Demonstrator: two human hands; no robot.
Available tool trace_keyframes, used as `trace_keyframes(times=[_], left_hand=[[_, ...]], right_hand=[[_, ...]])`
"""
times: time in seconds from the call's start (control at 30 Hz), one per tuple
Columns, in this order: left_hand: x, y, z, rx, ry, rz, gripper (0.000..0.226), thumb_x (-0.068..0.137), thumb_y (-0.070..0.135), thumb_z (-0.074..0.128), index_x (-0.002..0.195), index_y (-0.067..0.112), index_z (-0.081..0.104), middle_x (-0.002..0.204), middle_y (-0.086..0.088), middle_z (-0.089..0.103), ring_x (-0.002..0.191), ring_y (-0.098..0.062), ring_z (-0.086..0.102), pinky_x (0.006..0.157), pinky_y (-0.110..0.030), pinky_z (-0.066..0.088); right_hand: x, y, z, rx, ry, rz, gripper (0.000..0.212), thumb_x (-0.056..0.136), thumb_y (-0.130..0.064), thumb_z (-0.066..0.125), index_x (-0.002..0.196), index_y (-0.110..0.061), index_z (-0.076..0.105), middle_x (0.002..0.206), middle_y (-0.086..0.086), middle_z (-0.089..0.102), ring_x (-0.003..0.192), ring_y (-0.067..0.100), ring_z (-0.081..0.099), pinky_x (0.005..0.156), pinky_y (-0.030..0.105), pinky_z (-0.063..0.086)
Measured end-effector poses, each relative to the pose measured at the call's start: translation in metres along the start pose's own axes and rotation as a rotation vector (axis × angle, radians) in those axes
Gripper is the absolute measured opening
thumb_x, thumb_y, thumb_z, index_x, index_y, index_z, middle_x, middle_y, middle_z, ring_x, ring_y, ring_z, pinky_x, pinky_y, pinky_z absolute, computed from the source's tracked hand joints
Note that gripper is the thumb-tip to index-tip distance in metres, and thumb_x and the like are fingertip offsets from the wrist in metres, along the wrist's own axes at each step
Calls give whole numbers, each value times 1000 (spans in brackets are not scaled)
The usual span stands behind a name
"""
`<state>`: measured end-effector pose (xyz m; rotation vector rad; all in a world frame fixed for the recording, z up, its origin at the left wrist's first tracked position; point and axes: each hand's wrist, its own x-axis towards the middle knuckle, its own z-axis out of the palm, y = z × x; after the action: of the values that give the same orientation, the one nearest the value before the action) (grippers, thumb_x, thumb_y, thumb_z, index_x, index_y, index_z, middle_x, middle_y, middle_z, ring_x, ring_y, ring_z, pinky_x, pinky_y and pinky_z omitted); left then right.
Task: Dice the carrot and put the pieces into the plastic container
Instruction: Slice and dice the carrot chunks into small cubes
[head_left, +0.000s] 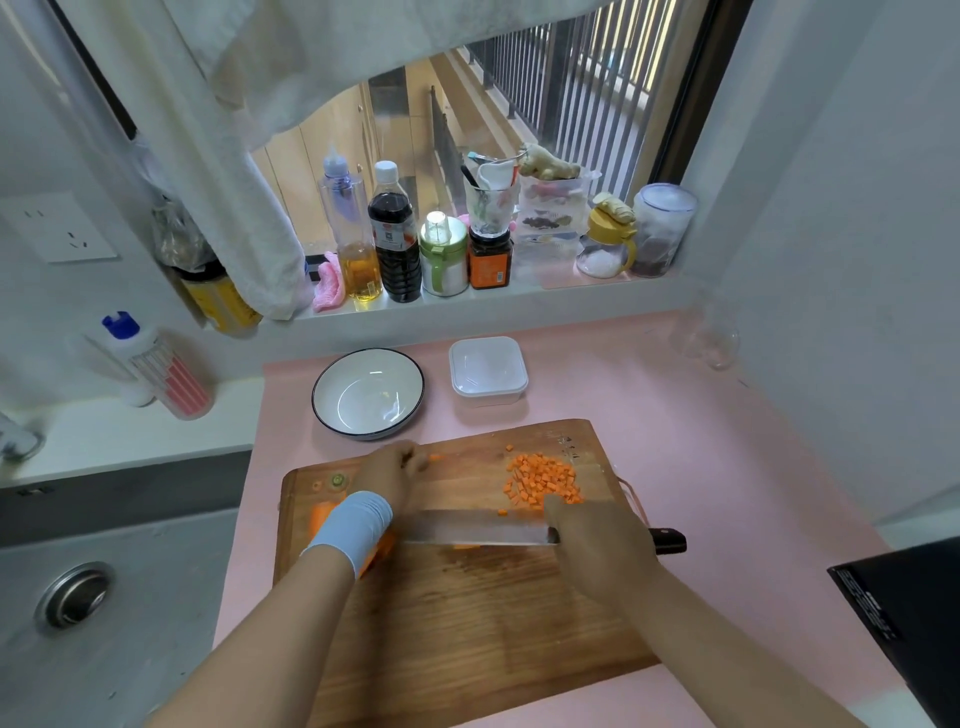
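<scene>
Fingers (558, 512) of the right hand (597, 545) are curled round the handle of a knife (478, 527), whose blade is held flat and low over the cutting board (467, 623), pointing toward the left hand (389, 467). The left fingers (410, 452) are stretched forward over the board and are blurred, so it cannot be told whether anything is pinched by them. A stray orange piece (437, 458) is seen just beyond them.

A good share of the dicing is judged to be done. A heap of diced carrot (543, 480) is gathered on the board just ahead of the right fingers, with a few cubes scattered round its edge. An uncut length of carrot (319, 519) is seen behind the left fingers, partly hidden under the wrist and its blue wristband (358, 525), so more cutting is left. Two small trimmed ends (337, 479) are set just beside that wrist.

The transfer is judged not to be begun. The plastic container (485, 397) is placed on the pink tabletop (727, 467) well beyond the right fingers, past the far edge of the board, and no carrot is seen in it; whether a lid is on it cannot be told. A white bowl (317, 395) is set beside it, beyond the left fingers, with nothing seen inside.
</scene>
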<state>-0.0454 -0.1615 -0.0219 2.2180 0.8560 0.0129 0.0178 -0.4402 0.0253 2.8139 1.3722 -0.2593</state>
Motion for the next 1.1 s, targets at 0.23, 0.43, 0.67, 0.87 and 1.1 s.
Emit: trace_keyframes(times=[0.23, 0.43, 0.67, 0.87, 1.1], left_hand=[[-16, -19, 4, 63, 2, -38, 21, 96, 28, 55, 76, 25, 58, 73, 6, 58, 80, -21, 56, 69, -27, 35], [-31, -7, 42, 205, -225, 255, 20, 83, 26, 68, 67, 35, 62, 80, 15, 59, 84, -12, 59, 76, -25, 43], [-28, 23, 11, -299, 472, 231, 27, 68, 11, 39, 78, 16, 63, 83, 5, 60, 91, -22, 51, 78, -28, 35], [-22, 90, 37, 53, -351, 246, 33, 77, 10, 44, 68, 32, 67, 91, 13, 67, 92, -14, 60, 88, -29, 48], [-19, 89, 51, 102, -347, 255, 46, 86, 13, 40, 109, 43, 67, 113, 13, 62, 103, -12, 60, 92, -28, 46]], right_hand=[[0, 10, 0, 391, -71, 338, 11, 95, -28, 56, 89, -28, 47, 79, -8, 56, 70, 8, 51, 55, 27, 38], [2, 3, 8, 362, -4, 419, 5, 93, -28, 53, 91, -29, 49, 77, -9, 54, 73, 17, 53, 56, 30, 43], [-7, 4, -9, 64, -17, 251, 21, 96, -9, 46, 114, -18, 46, 68, -8, 34, 62, 18, 43, 47, 30, 27], [-8, 3, -11, 54, -22, 175, 19, 96, -8, 45, 114, -17, 47, 67, -8, 33, 52, 8, 28, 45, 28, 20], [-5, 12, -3, 36, -29, 169, 25, 93, -4, 48, 115, -16, 47, 66, -7, 37, 57, 18, 42, 44, 29, 21]])
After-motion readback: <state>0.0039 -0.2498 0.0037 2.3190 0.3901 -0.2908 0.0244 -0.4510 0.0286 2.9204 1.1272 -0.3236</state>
